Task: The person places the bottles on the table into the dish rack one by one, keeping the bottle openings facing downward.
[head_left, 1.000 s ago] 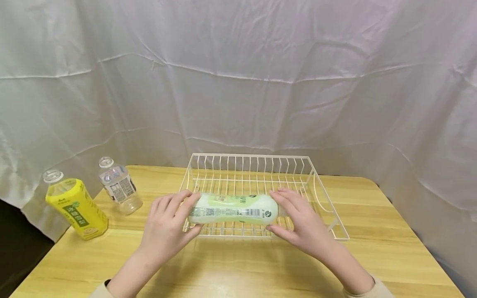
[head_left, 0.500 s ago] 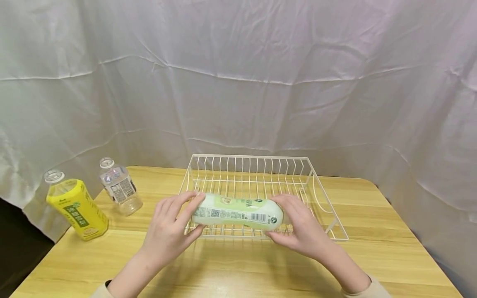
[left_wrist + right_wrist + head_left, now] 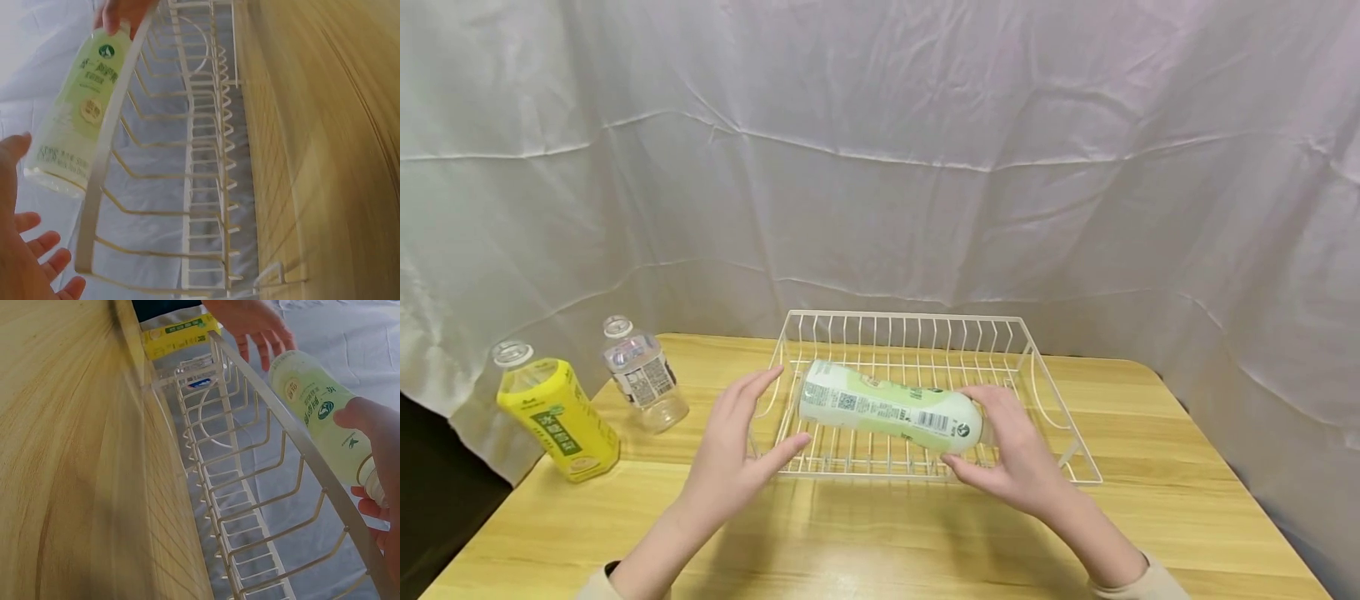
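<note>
A pale green labelled plastic bottle point(image 3: 891, 408) is held sideways over a white wire rack point(image 3: 906, 314), its base toward the left and slightly higher than its neck. My right hand point(image 3: 1018, 454) grips the neck end, the thumb lying across the shoulder in the right wrist view. My left hand point(image 3: 730, 446) is spread beside the bottle's base with its fingers apart from it. In the left wrist view a gap shows between the left fingers point(image 3: 47, 244) and the bottle point(image 3: 78, 112).
A yellow-labelled bottle point(image 3: 559, 421) and a clear bottle point(image 3: 642, 375) stand uncapped at the table's left. The wooden table point(image 3: 880, 542) has rounded far corners. Behind it hangs a pale grey cloth point(image 3: 880, 217).
The left hand has let go of the bottle and opened slightly away to the left. The bottle's base end has swung up, leaving it tilted in the right hand.
</note>
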{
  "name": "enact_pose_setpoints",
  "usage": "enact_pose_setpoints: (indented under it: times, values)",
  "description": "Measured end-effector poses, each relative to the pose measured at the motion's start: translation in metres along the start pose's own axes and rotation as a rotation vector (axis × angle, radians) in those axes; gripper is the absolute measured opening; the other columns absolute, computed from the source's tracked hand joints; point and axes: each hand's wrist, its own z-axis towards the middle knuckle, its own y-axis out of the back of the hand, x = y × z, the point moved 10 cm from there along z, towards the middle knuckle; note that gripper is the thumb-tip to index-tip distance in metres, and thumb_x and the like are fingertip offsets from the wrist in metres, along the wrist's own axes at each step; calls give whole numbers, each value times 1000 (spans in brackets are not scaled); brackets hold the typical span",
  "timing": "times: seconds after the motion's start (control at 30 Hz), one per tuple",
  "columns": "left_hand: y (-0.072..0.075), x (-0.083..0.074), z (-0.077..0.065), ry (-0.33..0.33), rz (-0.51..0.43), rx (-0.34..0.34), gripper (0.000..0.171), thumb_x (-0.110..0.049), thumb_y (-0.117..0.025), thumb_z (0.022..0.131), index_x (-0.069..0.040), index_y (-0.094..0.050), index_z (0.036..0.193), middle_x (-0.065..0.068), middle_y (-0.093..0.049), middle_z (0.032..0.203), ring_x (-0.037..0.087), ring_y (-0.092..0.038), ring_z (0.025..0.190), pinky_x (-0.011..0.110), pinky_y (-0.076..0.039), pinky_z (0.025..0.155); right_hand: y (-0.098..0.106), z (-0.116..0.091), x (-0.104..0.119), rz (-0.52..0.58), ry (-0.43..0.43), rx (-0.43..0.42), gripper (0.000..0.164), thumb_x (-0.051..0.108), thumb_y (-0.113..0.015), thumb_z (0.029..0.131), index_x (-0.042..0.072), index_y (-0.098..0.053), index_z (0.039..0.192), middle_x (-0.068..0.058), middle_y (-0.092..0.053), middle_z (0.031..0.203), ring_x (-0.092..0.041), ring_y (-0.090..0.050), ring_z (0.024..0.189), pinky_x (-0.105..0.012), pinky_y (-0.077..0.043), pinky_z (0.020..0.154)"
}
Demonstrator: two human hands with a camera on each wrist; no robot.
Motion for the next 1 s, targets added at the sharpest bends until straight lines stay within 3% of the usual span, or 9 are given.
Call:
enact_pose_setpoints:
  times: [0.1,0.3,0.63,0.87,1.0]
  values:
    - [-4,14,-1,106,-15,54,74,-31,-80,77,-17,-48,142,13,-51,139,32,-43,129,62,-36,102,0,0,-1,-6,1,-5,71,27,-84,65,4,-55,125,-5,-61,116,-20,-52,109,-31,-43,96]
    - [-16,26,-1,218,-18,181,57,-34,-73,84,-16,-56,135,11,-54,136,30,-41,126,62,-37,100,-1,0,0,-22,19,-6,71,29,-84,65,4,-55,125,-6,-61,116,-20,-52,107,-32,-42,95]
    - [-32,29,5,311,-61,289,51,-43,-62,92,-10,-59,130,9,-59,127,31,-41,127,63,-37,101,-3,-1,0,-52,41,2,71,32,-83,66,4,-55,125,-5,-62,116,-20,-53,107,-36,-42,96]
    - [-40,32,9,356,-71,315,54,-46,-59,93,-6,-59,129,12,-59,130,33,-44,127,60,-39,102,-5,-1,1,-51,59,6,70,31,-83,66,5,-55,124,-5,-61,115,-20,-52,107,-36,-41,96]
    - [-41,32,11,363,-92,307,46,-43,-61,93,-7,-63,121,10,-62,118,27,-50,115,49,-44,95,-7,-1,1,-41,60,13,68,30,-83,66,5,-55,123,-5,-61,116,-21,-52,108,-36,-40,97]
